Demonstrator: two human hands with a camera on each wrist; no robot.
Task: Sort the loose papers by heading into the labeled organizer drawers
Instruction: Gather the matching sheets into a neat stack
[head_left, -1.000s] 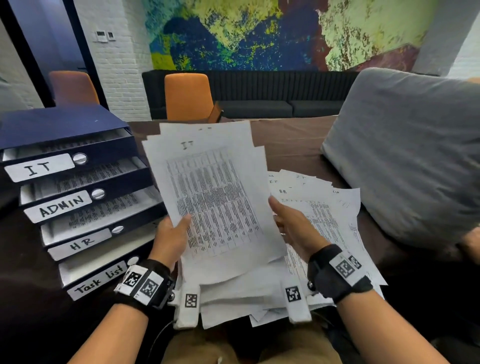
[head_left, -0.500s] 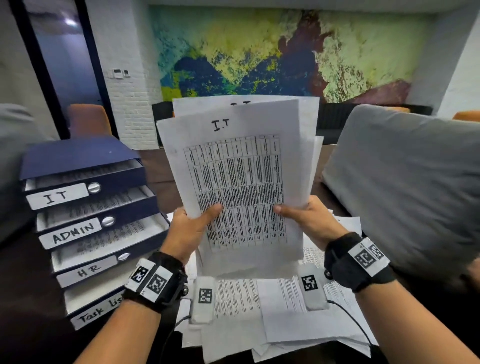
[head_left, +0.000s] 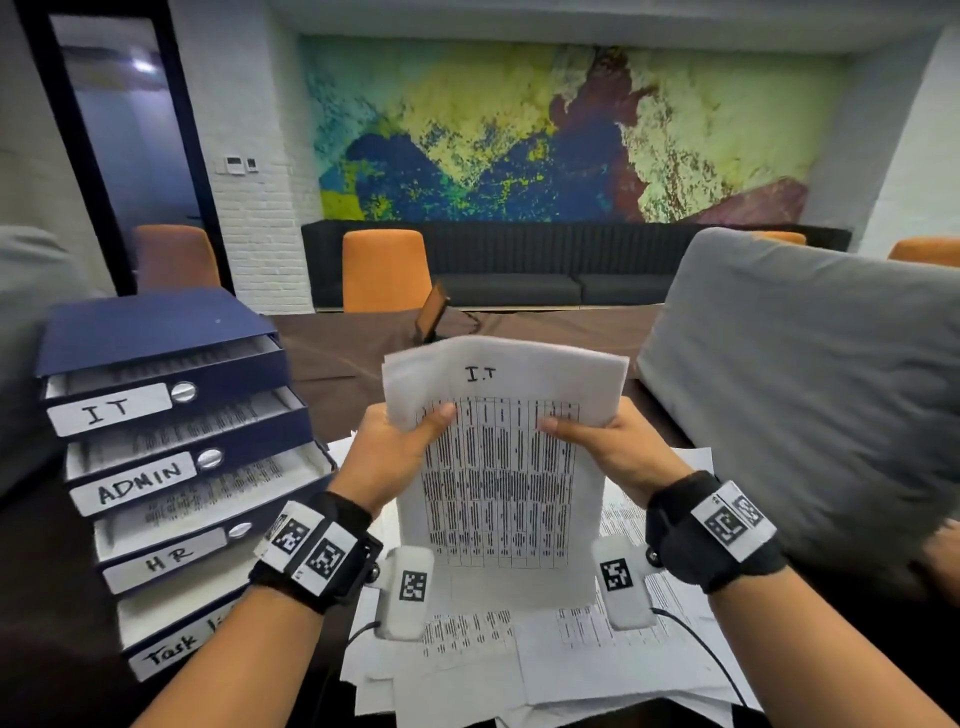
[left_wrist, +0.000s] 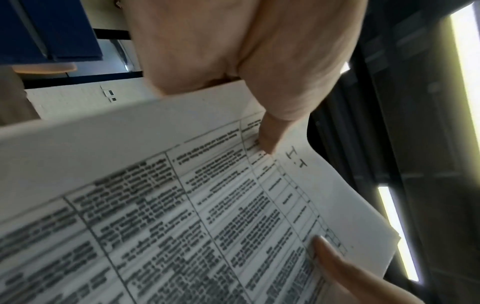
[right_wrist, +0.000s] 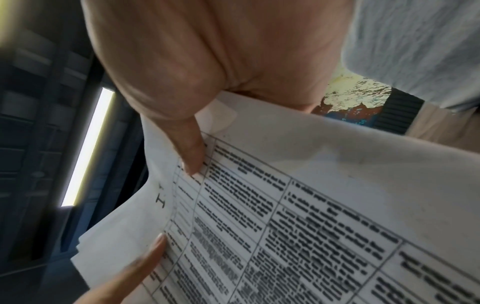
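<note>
A stack of printed sheets headed "I.T" stands upright above the table, its top edge curling forward. My left hand grips its left side, thumb on the front. My right hand grips the right side the same way. The left wrist view shows the I.T sheets under my left thumb; the right wrist view shows the same sheets under my right thumb. A blue organizer stands at the left with drawers labeled IT, ADMIN, HR and Task List, all partly pulled out. Loose papers lie below my hands.
A large grey cushion sits close on the right. A dark brown table runs away from me, with a small dark object propped on it. Orange chairs and a black sofa stand beyond.
Both hands lifted the I.T stack upright off the loose pile, then slid up its sides while its bottom edge came down toward the table. My head tilted up.
</note>
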